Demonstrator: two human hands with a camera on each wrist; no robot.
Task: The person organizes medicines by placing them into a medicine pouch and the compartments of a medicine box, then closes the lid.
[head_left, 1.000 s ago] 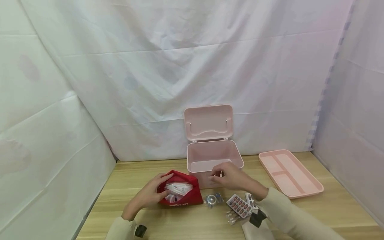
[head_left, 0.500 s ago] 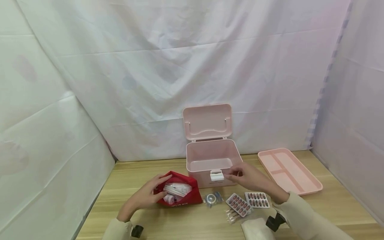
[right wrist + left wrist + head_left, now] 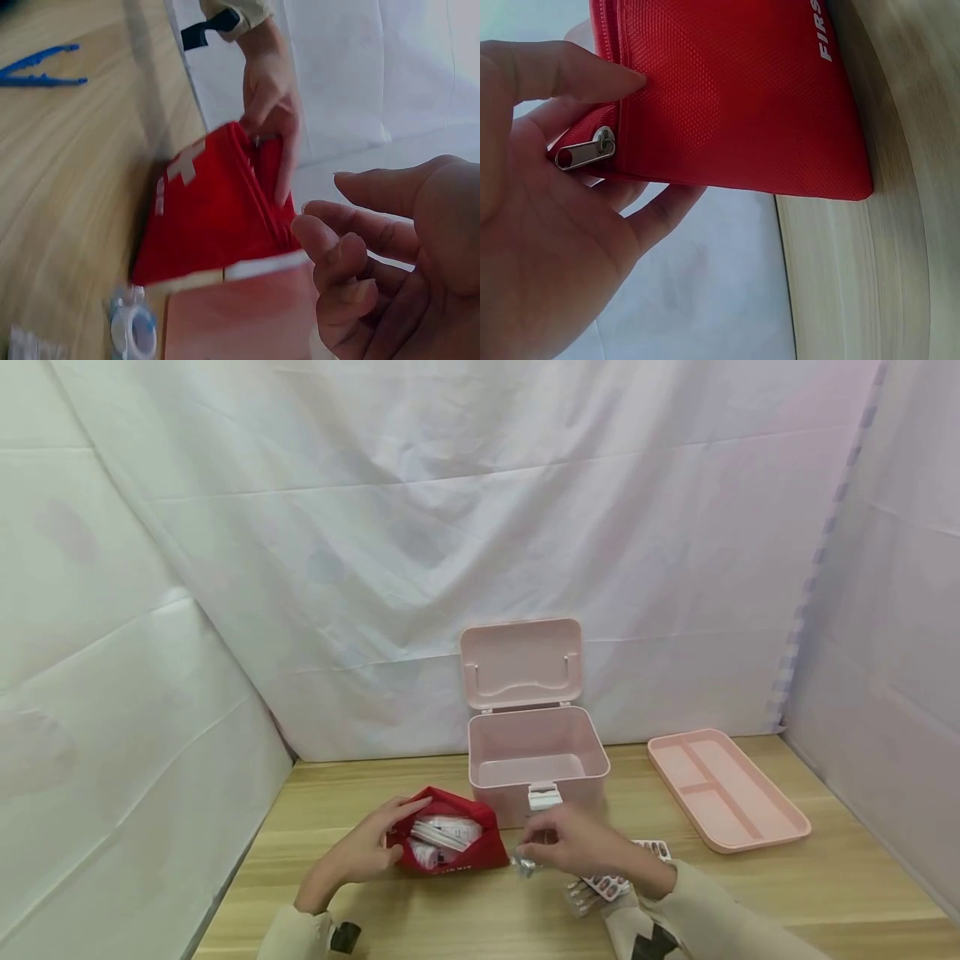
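Note:
My left hand (image 3: 363, 852) holds the red first aid pouch (image 3: 742, 105) by its zippered end, thumb on the near side and fingers round behind. In the head view the pouch gapes, showing packets (image 3: 448, 832) in clear wrapping. My right hand (image 3: 405, 247) hovers to the right of the pouch, fingers loosely bent and nothing between them. Just beyond the fingers, a small roll of tape (image 3: 135, 334) in clear wrap lies on the table. In the head view the hand partly covers this roll. Capsule blister packs (image 3: 609, 887) lie under the right forearm, partly hidden.
Behind the pouch stands a pink box (image 3: 495, 802) with its lid (image 3: 522, 664) raised. A pink divided tray (image 3: 738, 793) lies at the right. Thin wrapped sticks (image 3: 581, 897) rest beside the blister packs. The right wrist view shows blue tweezers (image 3: 41, 80) on the table.
My right hand went right, away from the box front, then came back left and lower, over the roll of tape. My left hand stays on the pouch.

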